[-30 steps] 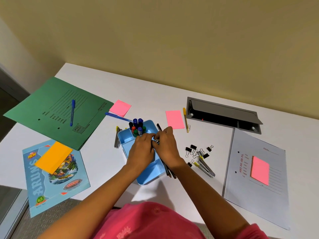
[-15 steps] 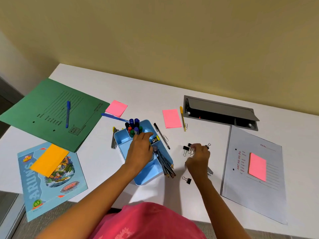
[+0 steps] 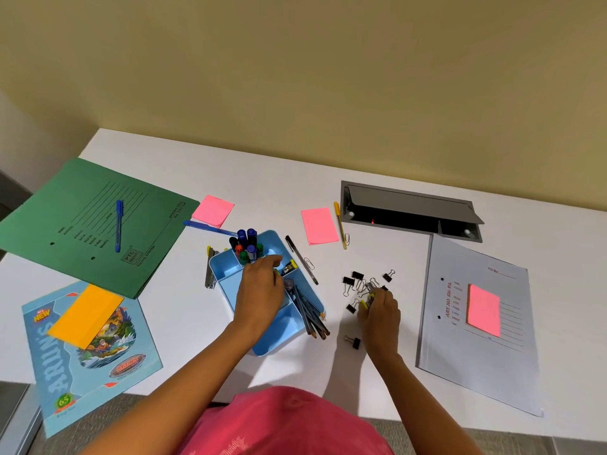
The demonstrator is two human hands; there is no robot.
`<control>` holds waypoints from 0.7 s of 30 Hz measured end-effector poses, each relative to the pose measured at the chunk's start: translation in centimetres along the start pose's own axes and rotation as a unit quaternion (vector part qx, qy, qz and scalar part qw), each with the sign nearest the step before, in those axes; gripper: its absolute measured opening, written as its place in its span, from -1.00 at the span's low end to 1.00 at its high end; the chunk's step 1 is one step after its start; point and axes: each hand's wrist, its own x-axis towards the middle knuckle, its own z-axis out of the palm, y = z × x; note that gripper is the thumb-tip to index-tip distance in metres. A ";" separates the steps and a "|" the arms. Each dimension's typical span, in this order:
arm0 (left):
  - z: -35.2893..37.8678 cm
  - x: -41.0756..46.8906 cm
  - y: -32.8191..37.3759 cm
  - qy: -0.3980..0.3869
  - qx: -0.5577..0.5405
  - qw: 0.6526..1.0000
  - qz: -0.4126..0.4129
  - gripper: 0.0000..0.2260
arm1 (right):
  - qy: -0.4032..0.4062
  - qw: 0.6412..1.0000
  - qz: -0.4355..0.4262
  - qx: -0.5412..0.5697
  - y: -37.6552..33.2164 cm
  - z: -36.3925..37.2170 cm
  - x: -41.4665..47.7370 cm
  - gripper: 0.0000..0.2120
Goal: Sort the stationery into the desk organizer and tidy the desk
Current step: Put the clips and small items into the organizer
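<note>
A light blue desk organizer (image 3: 223,269) stands mid-desk with markers (image 3: 246,241) upright at its back and pencils (image 3: 308,315) lying in its right slot. My left hand (image 3: 261,295) lies palm down on the organizer, fingers curled into a middle compartment next to a small yellow-black item (image 3: 289,267). My right hand (image 3: 381,311) is closed around grey pens with yellow tips (image 3: 366,300), among scattered black binder clips (image 3: 356,280). One clip (image 3: 353,341) lies apart, nearer me. A black pen (image 3: 300,259) and a paper clip (image 3: 308,263) lie right of the organizer.
Loose on the desk are a yellow pen (image 3: 340,224), two blue pens (image 3: 210,228) (image 3: 118,224), a stapler (image 3: 210,270) and pink sticky pads (image 3: 213,210) (image 3: 319,225) (image 3: 483,310). A green folder (image 3: 82,208), a book (image 3: 98,356), an orange pad (image 3: 85,315), a grey folder (image 3: 476,356) and an open cable hatch (image 3: 410,208) surround them.
My right hand left the organizer, where the pencils now lie, and moved right to the binder clips, closing on the grey pens. My left hand stayed on the organizer.
</note>
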 end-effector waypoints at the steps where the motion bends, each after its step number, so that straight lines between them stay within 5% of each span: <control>1: -0.1 -0.1 0.0 0.009 -0.008 1.000 -0.004 -0.69 | 0.013 0.999 -0.003 0.035 -0.3 -0.5 0.2 -0.71; 6: -1.2 -0.2 0.1 0.047 -0.064 0.996 -0.037 -0.67 | 0.117 0.969 0.008 0.219 -5.2 -4.7 0.8 -0.75; 10: -1.7 -0.2 0.2 0.048 -0.074 0.995 -0.050 -0.60 | 0.150 0.928 -0.100 0.327 -10.2 -8.2 0.6 -0.76; 15: -1.5 -0.2 0.2 0.067 -0.076 0.993 -0.054 -0.59 | 0.048 0.923 -0.112 0.365 -15.7 -8.3 1.6 -0.75; 21: -1.3 -0.2 -0.2 0.076 -0.074 0.993 -0.046 -0.62 | -0.024 0.945 -0.155 0.288 -17.6 -4.4 2.1 -0.72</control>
